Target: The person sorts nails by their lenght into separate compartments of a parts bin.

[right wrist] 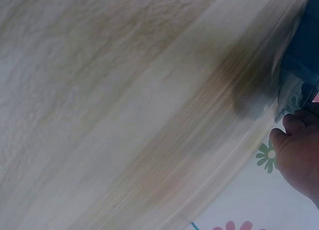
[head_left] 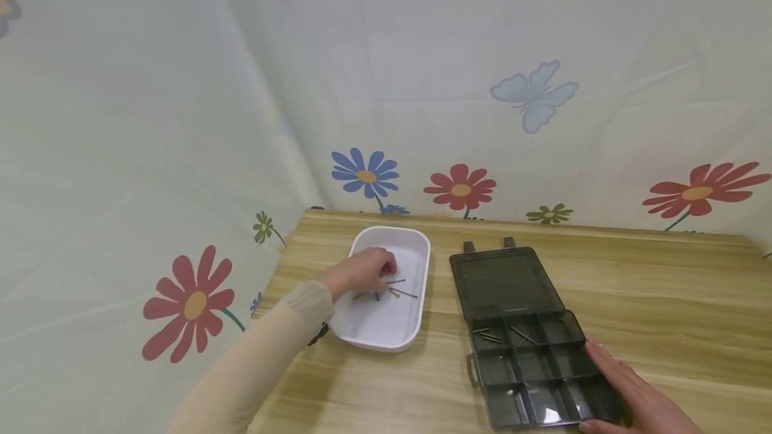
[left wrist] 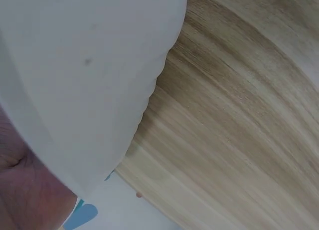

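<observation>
My left hand (head_left: 364, 270) reaches down into a white plastic tray (head_left: 420, 300), its fingers bent toward several dark nails (head_left: 404, 293) and a brass-coloured screw (head_left: 395, 293) on the bottom. Whether the fingertips pinch one of these I cannot tell. The left wrist view shows the tray's outer wall (left wrist: 99, 90) and part of the palm. My right hand (head_left: 642, 394) holds the near right corner of a dark see-through compartment box (head_left: 523, 384), thumb at the front and fingers along the side. Brass-coloured screws (head_left: 491, 338) lie in its back left compartment, thin nails (head_left: 522, 335) in the back middle one.
The box's lid (head_left: 503, 283) lies folded back flat, away from me, with two latches (head_left: 509, 242) at its far edge. Tray and box stand side by side on a wood-grain table (head_left: 651, 286). A flower-printed white sheet (head_left: 422, 86) hangs behind.
</observation>
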The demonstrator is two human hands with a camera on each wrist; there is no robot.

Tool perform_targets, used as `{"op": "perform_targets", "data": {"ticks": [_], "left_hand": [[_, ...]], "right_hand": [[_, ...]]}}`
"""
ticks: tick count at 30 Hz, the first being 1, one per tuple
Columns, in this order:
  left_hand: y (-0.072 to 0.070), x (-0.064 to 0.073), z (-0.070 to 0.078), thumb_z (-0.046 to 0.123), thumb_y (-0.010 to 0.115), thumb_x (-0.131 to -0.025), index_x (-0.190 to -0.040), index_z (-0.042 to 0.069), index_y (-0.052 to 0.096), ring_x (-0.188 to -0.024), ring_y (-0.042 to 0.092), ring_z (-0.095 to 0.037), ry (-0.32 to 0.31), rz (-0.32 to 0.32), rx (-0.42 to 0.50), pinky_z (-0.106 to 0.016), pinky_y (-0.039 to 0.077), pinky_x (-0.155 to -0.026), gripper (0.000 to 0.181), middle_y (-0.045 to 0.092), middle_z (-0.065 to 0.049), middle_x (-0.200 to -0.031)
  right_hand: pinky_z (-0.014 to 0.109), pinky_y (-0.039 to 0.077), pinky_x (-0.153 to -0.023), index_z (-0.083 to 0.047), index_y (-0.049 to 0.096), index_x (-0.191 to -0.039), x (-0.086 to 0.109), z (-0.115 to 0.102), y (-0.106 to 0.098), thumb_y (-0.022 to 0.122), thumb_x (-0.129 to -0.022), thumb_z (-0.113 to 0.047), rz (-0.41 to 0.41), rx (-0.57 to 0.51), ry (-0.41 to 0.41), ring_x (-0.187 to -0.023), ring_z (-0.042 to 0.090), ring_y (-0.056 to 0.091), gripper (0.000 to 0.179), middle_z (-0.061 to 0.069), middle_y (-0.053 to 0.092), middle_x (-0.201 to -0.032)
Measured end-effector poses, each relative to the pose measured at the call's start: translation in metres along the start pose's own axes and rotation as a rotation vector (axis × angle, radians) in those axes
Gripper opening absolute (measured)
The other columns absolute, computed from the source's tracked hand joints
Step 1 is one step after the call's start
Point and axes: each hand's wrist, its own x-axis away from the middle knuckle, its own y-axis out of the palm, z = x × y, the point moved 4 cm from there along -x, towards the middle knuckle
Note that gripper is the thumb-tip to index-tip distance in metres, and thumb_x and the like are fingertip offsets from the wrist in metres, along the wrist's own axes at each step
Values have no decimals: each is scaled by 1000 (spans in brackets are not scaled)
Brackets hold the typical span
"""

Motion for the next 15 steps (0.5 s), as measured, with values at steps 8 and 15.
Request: {"op": "perform_targets", "data": {"ticks": [8,15], "left_hand": [[4,-2,3,9,77,-74,-95,13,66,-81,54,-11,-16,-14,-10,-26,46,-79,24,62,2,-86],[7,-2,2,7,74,-77,-91,14,67,-77,56,-10,-71,-28,45,-25,47,-73,17,62,4,-82]], "right_hand": [[27,49,-88,-31,15,-154,0,1,1,70,-76,-56,-16,7,19,-119,-33,8,98,6,31,-155],[-3,9,-92,-29,16,-154,-1,-1,1,73,-77,-51,3,-46,-9,-122,-30,5,98,6,26,-156]]}}
